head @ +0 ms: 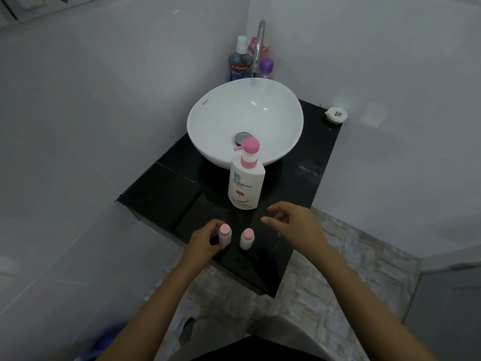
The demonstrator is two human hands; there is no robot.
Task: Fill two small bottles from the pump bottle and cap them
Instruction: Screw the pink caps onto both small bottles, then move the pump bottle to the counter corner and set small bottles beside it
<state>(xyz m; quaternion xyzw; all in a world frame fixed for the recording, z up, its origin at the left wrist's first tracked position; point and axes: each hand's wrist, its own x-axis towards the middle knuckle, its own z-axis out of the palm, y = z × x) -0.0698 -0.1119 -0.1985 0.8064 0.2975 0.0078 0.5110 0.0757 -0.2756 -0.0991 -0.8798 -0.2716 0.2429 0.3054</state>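
Both forearms come in from the bottom edge, elbows cut off by the frame. Left hand (205,241) is wrapped round the left small bottle (225,237), fingers closed on its body from the 9 o'clock side; lower part of that bottle is hidden behind the fingers, pink cap on. Right small bottle (246,238) stands upright just beside it at 3 o'clock, not touching, pink cap on, nothing holding it. Right hand (294,222) hovers w/ fingers spread & slightly curled, holding nothing, palm side hidden; fingertips point toward 9-10 o'clock, near the right bottle but apart from it.

Pump bottle (246,183) stands upright at 12 o'clock from the small bottles, white w/ pink pump, nozzle pointing to 9 o'clock; label text partly legible, small print too blurred. It sits just in front of the white basin (208,121), pump head overlapping the basin's rim & drain in view.

Black counter (161,188): both small bottles stand close to its near edge; free dark surface to 9-10 o'clock of the pump bottle and at 3 o'clock. Round white lid-like item (337,114) at far right corner, marking unreadable. Behind the basin at 12 o'clock: tap (259,43), mouthwash bottle (239,63), purple-capped bottle (266,67), each partly hidden. Blue object at bottom left is blurred & cut off
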